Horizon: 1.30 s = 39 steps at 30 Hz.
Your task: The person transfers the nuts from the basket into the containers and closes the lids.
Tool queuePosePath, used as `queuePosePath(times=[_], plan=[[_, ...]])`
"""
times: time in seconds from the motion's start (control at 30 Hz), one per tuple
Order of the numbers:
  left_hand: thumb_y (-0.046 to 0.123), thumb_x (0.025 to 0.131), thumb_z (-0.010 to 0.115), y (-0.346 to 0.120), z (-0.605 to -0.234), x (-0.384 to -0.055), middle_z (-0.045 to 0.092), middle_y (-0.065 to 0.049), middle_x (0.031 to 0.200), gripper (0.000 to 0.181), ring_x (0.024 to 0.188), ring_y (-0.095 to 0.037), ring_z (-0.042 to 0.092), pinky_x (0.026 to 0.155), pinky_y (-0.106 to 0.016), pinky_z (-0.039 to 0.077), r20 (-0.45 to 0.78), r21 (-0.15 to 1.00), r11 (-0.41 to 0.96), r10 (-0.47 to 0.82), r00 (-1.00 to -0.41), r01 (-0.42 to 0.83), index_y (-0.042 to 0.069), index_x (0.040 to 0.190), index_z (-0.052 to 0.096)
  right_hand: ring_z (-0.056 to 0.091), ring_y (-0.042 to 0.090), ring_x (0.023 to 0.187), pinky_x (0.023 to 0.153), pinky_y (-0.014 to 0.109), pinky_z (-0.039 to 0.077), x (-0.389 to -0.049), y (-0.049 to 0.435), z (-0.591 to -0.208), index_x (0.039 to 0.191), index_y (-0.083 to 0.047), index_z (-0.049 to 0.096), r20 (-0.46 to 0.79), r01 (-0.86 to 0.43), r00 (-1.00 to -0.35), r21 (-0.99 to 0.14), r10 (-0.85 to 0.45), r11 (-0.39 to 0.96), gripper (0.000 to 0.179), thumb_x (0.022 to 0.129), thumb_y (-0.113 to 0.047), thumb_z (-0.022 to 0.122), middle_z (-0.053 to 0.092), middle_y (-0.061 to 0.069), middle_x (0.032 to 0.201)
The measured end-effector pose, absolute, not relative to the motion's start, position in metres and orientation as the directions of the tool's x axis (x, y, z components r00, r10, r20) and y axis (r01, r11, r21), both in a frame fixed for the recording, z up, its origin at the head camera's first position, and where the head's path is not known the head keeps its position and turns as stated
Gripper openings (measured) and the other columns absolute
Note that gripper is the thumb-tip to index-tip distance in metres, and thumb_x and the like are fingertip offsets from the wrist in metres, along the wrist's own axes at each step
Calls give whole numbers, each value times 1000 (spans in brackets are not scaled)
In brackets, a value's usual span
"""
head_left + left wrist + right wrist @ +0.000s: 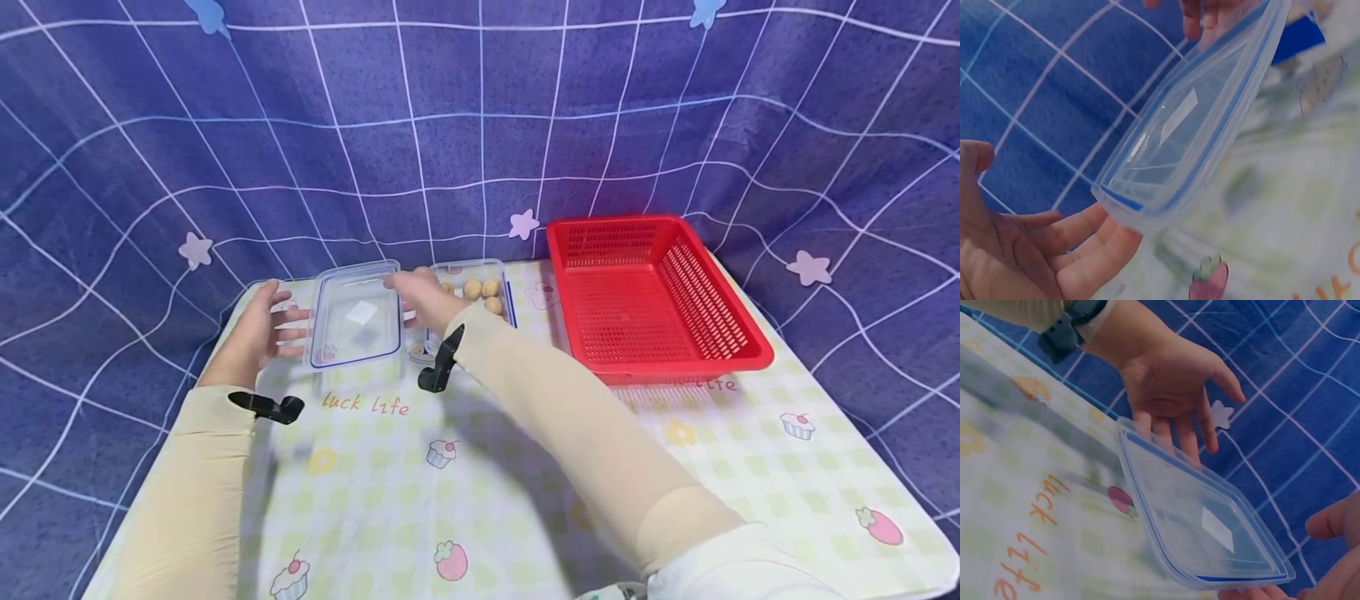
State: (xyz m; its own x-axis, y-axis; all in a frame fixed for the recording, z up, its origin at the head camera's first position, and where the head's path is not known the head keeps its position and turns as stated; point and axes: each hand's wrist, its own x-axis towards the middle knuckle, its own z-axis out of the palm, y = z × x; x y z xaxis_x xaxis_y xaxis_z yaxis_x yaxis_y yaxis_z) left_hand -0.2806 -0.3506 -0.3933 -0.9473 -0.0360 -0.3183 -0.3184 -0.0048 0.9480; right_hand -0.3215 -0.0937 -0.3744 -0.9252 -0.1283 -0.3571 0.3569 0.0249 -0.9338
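A clear plastic food container lid (356,312) with a blue sealing ring and a white label is raised over the table between both hands, tilted in the wrist views. My left hand (262,325) touches its left edge with extended fingers (1094,240), the thumb held apart. At the opposite edge, the fingers of my right hand (427,296) reach under the lid, its thumb (1329,519) clear of it. Right behind that hand stands a clear food container (512,304) with walnuts (472,289) in it, partly covered by the hand and forearm.
A red plastic basket (626,312) stands at the back right of the table. The patterned tablecloth (375,500) spreads out in front. A blue gridded curtain (480,142) hangs right behind the table's back edge.
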Motion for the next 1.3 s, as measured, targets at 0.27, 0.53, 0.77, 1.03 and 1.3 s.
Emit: queuePosePath(times=[0.27,0.53,0.77,1.03,1.3], plan=[[59,104,38,-332,-370,-272,41,-15,149,79,91,-22,73,73,-45,62,-312,928,-198,47,-949,-315,22,164,3,52,36,133,103,54,48,-329,-53,-355,156,-7,23,-405,410,-880,-911,-249,32,73,96,-12,63,47,22,151],[54,105,39,-307,-358,-273,14,-16,168,77,91,-24,72,73,-45,62,-305,906,-280,90,-948,-318,23,165,4,62,37,121,96,50,55,-337,-22,-346,151,-6,26,-412,418,-878,-908,-243,28,67,95,-10,64,56,22,136],[48,106,40,-291,-356,-274,18,-12,168,74,92,-25,73,73,-43,62,-296,891,-319,130,-946,-323,22,165,3,58,39,128,102,50,51,-337,2,-339,144,-2,39,-418,433,-861,-901,-290,11,50,99,-8,57,53,25,142],[46,106,40,-267,-353,-276,19,-15,168,70,97,-26,68,73,-41,62,-277,889,-334,156,-948,-314,22,164,10,59,36,123,102,49,51,-345,29,-334,139,-5,49,-432,443,-859,-896,-275,22,39,101,-11,56,55,20,143],[46,106,37,-243,-352,-280,20,-15,167,67,145,-42,35,71,-40,63,-258,889,-343,176,-950,-305,24,164,10,65,28,103,94,41,56,-346,56,-326,137,-6,52,-430,431,-876,-901,-219,43,37,100,-10,58,60,14,132]])
